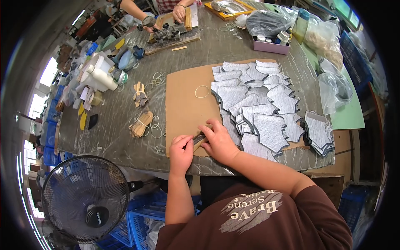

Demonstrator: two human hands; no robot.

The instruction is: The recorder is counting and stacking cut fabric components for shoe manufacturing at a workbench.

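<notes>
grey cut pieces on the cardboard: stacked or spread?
Spread: grey pieces lie flat, overlapping in rows across the cardboard sheet; a separate small stack sits beside it.

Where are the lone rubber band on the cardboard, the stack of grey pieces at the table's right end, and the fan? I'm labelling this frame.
rubber band (202, 86): head view, its upper rim.
stack of grey pieces (318, 132): head view, top piece's middle.
fan (85, 199): head view, front grille.
</notes>
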